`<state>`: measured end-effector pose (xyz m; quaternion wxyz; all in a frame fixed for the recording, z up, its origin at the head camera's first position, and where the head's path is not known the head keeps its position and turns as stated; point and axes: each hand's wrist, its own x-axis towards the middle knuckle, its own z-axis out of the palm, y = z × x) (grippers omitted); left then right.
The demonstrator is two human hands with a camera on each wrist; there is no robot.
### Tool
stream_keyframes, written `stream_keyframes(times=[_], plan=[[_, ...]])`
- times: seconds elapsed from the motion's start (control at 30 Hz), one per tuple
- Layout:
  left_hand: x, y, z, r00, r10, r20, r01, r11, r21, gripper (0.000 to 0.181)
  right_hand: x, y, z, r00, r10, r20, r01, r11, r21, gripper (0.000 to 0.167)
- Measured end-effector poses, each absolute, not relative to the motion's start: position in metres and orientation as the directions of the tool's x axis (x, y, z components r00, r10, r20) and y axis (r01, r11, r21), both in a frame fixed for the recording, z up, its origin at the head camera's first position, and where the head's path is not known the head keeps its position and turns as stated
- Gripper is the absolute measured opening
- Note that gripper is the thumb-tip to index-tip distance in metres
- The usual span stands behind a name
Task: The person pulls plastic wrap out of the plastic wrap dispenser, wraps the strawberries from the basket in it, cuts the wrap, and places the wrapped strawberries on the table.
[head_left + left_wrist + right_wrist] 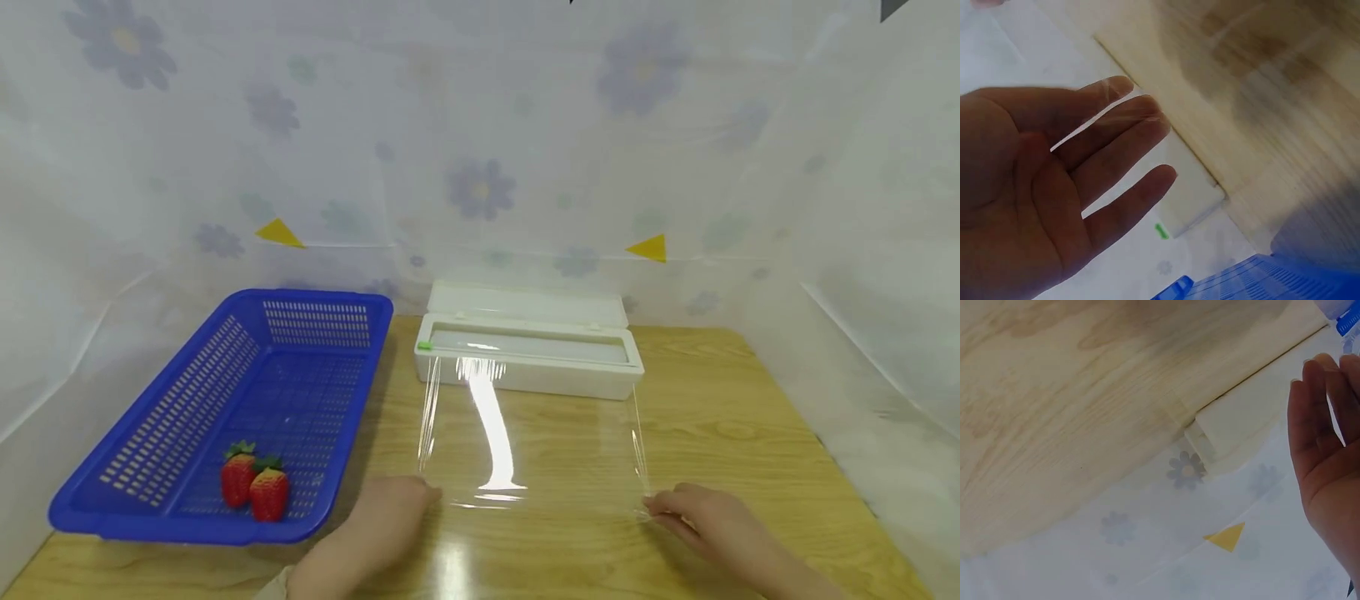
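Observation:
Clear plastic film point(562, 450) stretches from a white dispenser box point(562, 381) toward the near side of the table. My left hand point(386, 517) pinches its near left corner, and my right hand point(720, 525) pinches the near right corner, where the film bunches. In the left wrist view, film clings at the thumb and fingertips of the left hand point(1079, 169), with the other fingers extended. The right wrist view has the right hand point(1332, 437) at its edge, fingertips close together; the pinch itself is not clear there. The dispenser's lid point(528, 304) stands raised at the back.
A blue basket point(352, 425) stands on the left, holding two strawberries point(238, 479) at its near end. The wooden table point(720, 400) extends right of the film. Flower-patterned white sheeting point(555, 150) with yellow triangles point(651, 248) surrounds the back and sides.

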<state>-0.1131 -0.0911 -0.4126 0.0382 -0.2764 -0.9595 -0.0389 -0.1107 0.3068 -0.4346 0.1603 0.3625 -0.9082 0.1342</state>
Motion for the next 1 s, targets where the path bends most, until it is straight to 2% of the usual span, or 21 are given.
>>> stream_keyframes(times=[0.2,0.3,0.4,0.53,0.67,0.77,0.87,1.0], plan=[[-0.117,-0.093,-0.421,-0.812,0.583,0.037,0.583,0.807,0.093,0.015,-0.111,0.298,-0.436,-0.815,-0.566,0.127,-0.580,0.796,-0.173,0.017],[-0.118,-0.096,-0.424,-0.795,0.607,0.000,0.603,0.789,0.118,0.010,-0.109,0.297,-0.438,-0.827,-0.562,0.014,-0.556,0.813,-0.171,0.020],[-0.119,-0.100,-0.425,-0.786,0.616,-0.043,0.601,0.779,0.180,0.012,-0.108,0.299,-0.441,-0.806,-0.591,-0.042,-0.581,0.802,-0.138,0.024],[-0.121,-0.102,-0.428,-0.792,0.610,-0.029,0.590,0.776,0.225,0.014,-0.108,0.303,-0.444,-0.773,-0.634,0.002,-0.630,0.768,-0.116,0.026],[-0.123,-0.097,-0.429,-0.813,0.582,0.009,0.570,0.793,0.216,0.022,-0.114,0.303,-0.448,-0.734,-0.668,0.122,-0.679,0.723,-0.130,0.015],[-0.120,-0.096,-0.428,-0.820,0.572,-0.019,0.556,0.805,0.208,0.021,-0.118,0.302,-0.450,-0.697,-0.699,0.158,-0.716,0.688,-0.114,0.011],[-0.115,-0.100,-0.428,-0.807,0.585,-0.078,0.555,0.797,0.236,0.018,-0.113,0.302,-0.454,-0.663,-0.727,0.176,-0.740,0.672,-0.014,0.014],[-0.110,-0.109,-0.429,-0.771,0.628,-0.102,0.576,0.757,0.309,0.028,-0.103,0.302,-0.460,-0.644,-0.733,0.220,-0.718,0.678,0.157,0.029]])
